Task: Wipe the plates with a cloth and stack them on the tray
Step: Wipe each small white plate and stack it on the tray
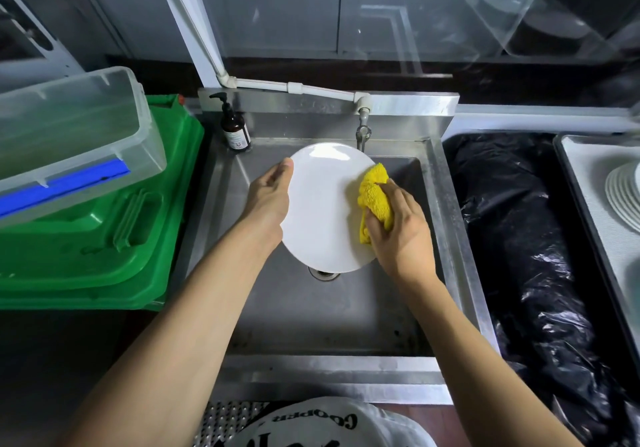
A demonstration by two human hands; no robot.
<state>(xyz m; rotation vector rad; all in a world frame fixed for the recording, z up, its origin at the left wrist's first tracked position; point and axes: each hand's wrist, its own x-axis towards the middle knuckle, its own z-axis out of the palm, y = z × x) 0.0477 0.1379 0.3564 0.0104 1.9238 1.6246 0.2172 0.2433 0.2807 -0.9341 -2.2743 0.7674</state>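
Left hand grips plate edge over sink; right hand fingers clutch cloth, pressed on plate.

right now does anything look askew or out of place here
The clear plastic tub at left looks tilted on the green bin lid, not flat. Otherwise nothing stands out: the left hand holds the white plate over the sink, the right hand holds the yellow cloth to its rim, and no spill or crack shows.

Commercial kitchen: steel sink, stacked plates.
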